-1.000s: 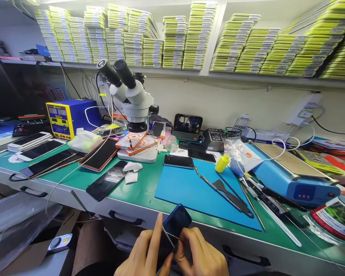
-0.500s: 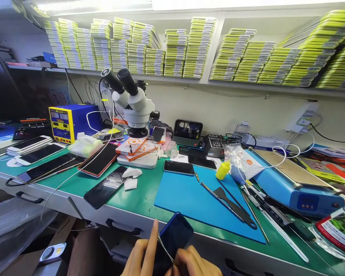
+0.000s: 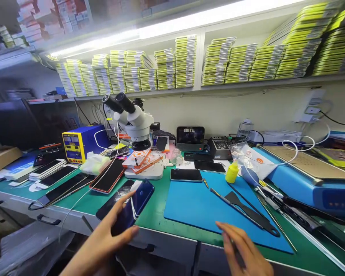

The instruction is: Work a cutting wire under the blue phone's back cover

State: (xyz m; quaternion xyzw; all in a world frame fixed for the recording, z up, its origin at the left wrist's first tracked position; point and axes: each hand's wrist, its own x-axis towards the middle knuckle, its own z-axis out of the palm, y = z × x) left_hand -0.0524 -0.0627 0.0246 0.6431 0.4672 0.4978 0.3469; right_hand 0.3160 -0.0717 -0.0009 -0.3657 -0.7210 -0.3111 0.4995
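My left hand [image 3: 109,230] grips a dark blue phone [image 3: 143,194] between thumb and fingers, tilted over the green bench top near its front edge. A thin white band [image 3: 133,207] crosses the phone. Partly behind it lies a black phone-sized panel [image 3: 115,197] with a scrap of white tissue. My right hand [image 3: 243,249] is apart from the phone, at the front edge of the blue mat [image 3: 189,207]. Its fingers are bent together, and a dark narrow thing [image 3: 239,255] shows between them, too unclear to name.
A brush [image 3: 232,205], a black spatula [image 3: 250,211] and a yellow bottle [image 3: 232,172] lie or stand on the mat. Behind are a microscope [image 3: 136,122], a blue-yellow power supply [image 3: 84,142] and several phones. A blue heating plate [image 3: 310,188] stands at right.
My left hand has carried the phone up and left over the bench. My right hand has let go of it and moved right to the mat. The view has tilted upward.
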